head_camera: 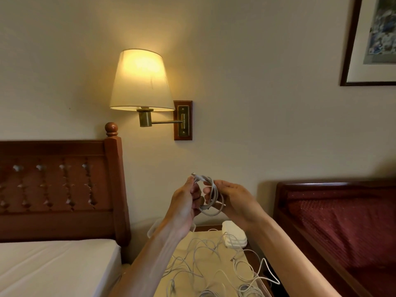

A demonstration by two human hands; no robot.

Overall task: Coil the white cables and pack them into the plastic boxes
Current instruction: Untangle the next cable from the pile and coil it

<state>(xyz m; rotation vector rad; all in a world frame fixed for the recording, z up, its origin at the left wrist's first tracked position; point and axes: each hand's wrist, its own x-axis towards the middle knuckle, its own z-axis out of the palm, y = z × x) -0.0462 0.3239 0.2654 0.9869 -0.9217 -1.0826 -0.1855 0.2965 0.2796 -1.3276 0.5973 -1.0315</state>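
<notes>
A white cable wound into a small coil (pixel 211 195) hangs in the air between my two hands, above the nightstand. My left hand (pixel 186 200) pinches the coil's left side, with one plug end sticking up past its fingers. My right hand (pixel 233 200) grips the coil's right side, fingers curled round the loops. Below them, several loose white cables (pixel 199 260) lie tangled on the cream-topped nightstand (pixel 188 241). A stack of white plastic boxes (pixel 234 234) stands at the nightstand's far right corner. A clear plastic piece (pixel 153 229) shows behind my left forearm.
A bed with a white sheet (pixel 53 266) and a carved wooden headboard (pixel 55 189) is to the left. A dark red upholstered bench (pixel 342 221) is to the right. A lit wall lamp (pixel 141 82) hangs above. One cable loop (pixel 267 273) dangles off the nightstand's right edge.
</notes>
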